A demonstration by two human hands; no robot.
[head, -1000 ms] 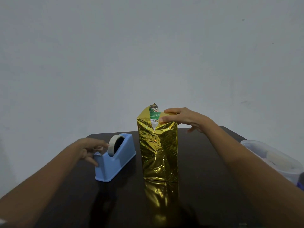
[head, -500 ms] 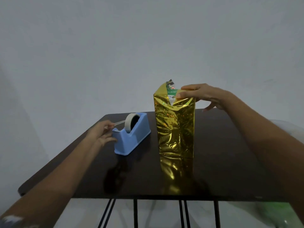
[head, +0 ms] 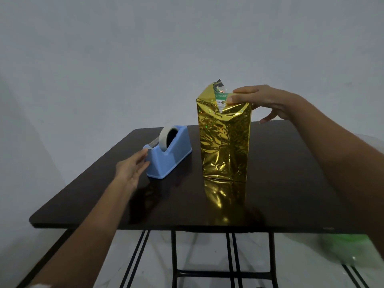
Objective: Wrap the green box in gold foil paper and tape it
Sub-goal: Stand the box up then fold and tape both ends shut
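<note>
Right of centre on the table (head: 291, 183), pins the top fold of the gold foil paper (head: 225, 142) to the upright green box (head: 220, 97) under the right hand (head: 268, 100), fingers straight and close together, likely against springback, and reaches the loosely spread left hand (head: 131, 167) to the tape dispenser (head: 168, 156) for a strip

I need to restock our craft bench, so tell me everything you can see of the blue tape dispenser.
The tape dispenser is light blue and plastic-looking. It stands upright on the dark table, left of the gold-wrapped box and apart from it. A whitish tape roll sits in its slot, a strip running to the cutter end, where fingertips of the left hand touch it.
</note>
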